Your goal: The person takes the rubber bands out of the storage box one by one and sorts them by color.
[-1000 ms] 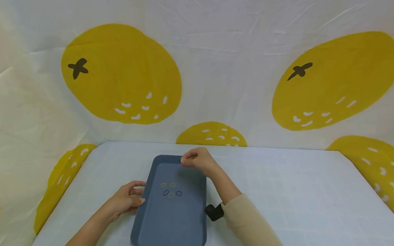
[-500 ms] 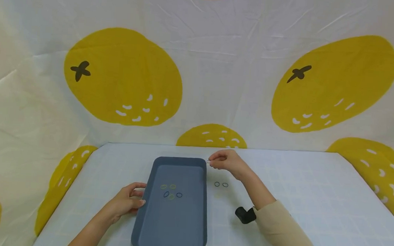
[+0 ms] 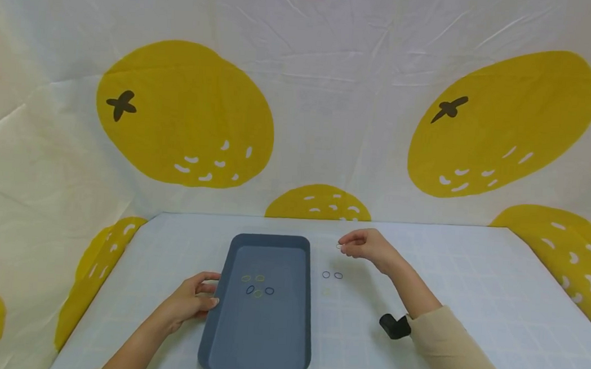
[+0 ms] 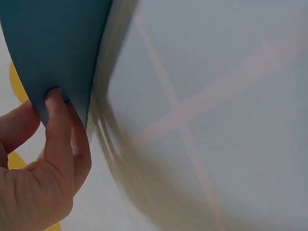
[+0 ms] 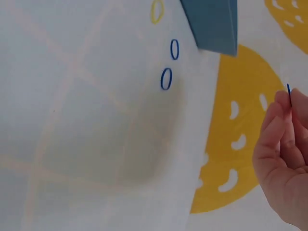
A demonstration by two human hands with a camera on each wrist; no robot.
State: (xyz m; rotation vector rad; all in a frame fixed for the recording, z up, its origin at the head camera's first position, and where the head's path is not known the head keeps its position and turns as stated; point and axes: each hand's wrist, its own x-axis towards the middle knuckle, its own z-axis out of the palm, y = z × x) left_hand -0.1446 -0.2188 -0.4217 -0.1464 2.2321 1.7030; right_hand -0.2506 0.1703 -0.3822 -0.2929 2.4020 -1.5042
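The blue-grey tray [image 3: 260, 340] lies on the table, its long side running away from me. My left hand [image 3: 186, 302] grips the tray's left edge, thumb at the rim and fingers against the outer side. Between thumb and fingertips my right hand [image 3: 370, 251] pinches a thin blue rubber band [image 5: 288, 91], held in the air right of the tray's far end. Inside the tray are two dark blue rubber bands [image 3: 269, 290] and three yellow rubber bands [image 3: 260, 278]. Two blue rubber bands [image 5: 166, 79] and a yellow rubber band [image 5: 157, 11] lie on the table right of the tray.
A pale checked cloth [image 3: 450, 307] covers the table. Behind it hangs a white curtain [image 3: 341, 97] printed with big yellow fruit. A black wrist device [image 3: 394, 326] sticks out from the right sleeve [image 3: 448, 340].
My right hand has moved right, from over the tray's far edge to above the table, still pinching the band. The bands on the table came into view. My left hand has stayed put.
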